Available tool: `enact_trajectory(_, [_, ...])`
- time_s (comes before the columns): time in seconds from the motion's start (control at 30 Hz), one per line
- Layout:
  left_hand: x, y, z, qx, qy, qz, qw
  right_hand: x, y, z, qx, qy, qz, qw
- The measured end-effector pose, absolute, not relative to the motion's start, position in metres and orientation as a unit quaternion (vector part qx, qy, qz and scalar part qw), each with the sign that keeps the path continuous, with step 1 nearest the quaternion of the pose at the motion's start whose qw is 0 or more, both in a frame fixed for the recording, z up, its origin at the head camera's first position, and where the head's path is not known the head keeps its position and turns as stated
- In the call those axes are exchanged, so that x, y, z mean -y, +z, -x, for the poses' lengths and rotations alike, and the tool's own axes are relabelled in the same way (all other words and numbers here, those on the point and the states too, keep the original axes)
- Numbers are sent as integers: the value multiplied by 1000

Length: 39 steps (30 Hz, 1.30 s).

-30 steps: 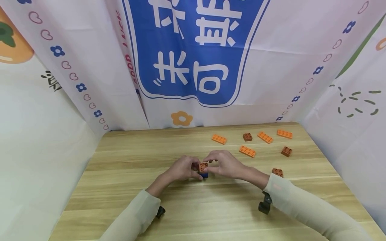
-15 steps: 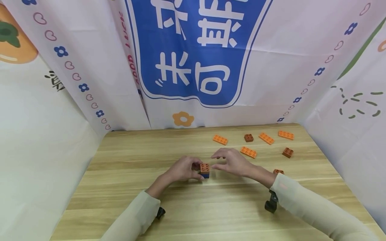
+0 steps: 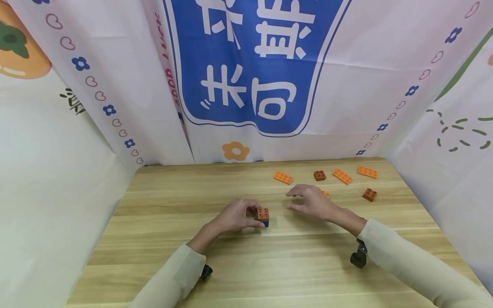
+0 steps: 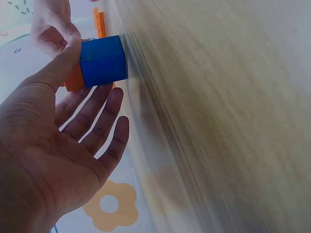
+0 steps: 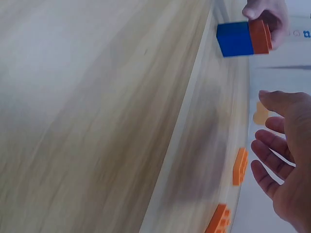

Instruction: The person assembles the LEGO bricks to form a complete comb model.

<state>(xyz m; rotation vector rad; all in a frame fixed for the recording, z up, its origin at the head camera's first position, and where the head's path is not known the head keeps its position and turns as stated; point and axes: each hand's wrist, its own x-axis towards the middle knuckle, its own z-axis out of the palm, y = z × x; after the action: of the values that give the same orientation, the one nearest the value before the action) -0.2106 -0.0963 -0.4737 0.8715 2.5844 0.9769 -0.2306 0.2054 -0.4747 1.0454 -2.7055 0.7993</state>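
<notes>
My left hand (image 3: 239, 215) pinches a small two-brick stack on the wooden table, thumb on the near side and fingers on the far side. A reddish-orange four-stud brick (image 3: 263, 213) forms its top. Under that sits a plain blue brick (image 4: 103, 60), its side facing the left wrist camera. My right hand (image 3: 313, 203) is apart from the stack, to its right, with fingers loosely spread and nothing between them. In the head view this hand partly covers an orange eight-stud brick (image 3: 325, 193).
Farther back on the table (image 3: 185, 184) lie flat orange bricks (image 3: 283, 177) and small brown bricks (image 3: 319, 175). Another brown brick (image 3: 369, 194) lies at the right; one more is mostly hidden by the right forearm. Printed cloth (image 3: 346, 107) hangs along the back and sides.
My right hand has let go of the stack's top brick and moved away right and slightly back, toward the orange bricks. My left hand keeps its grip, nearly still.
</notes>
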Motion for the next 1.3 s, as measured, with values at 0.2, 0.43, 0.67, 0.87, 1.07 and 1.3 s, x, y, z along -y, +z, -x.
enact_trajectory(0.2, [94, -473, 211, -886, 334, -301, 115, -222, -475, 234, 906, 249, -334, 71])
enact_trajectory(0.43, [94, -472, 210, -887, 333, -298, 114, -240, -476, 239, 914, 238, -322, 67])
enact_trajectory(0.67, [95, -472, 210, -888, 330, -299, 112, -256, -477, 242, 922, 218, -315, 62])
enact_trajectory(0.87, [94, -472, 210, -890, 327, -297, 112, -269, -478, 246, 925, 202, -315, 71])
enact_trajectory(1.07, [94, -472, 211, -890, 327, -297, 111, -280, -480, 251, 927, 190, -317, 70])
enact_trajectory(1.3, [93, -472, 211, -894, 321, -292, 110, -288, -482, 255, 926, 181, -324, 69])
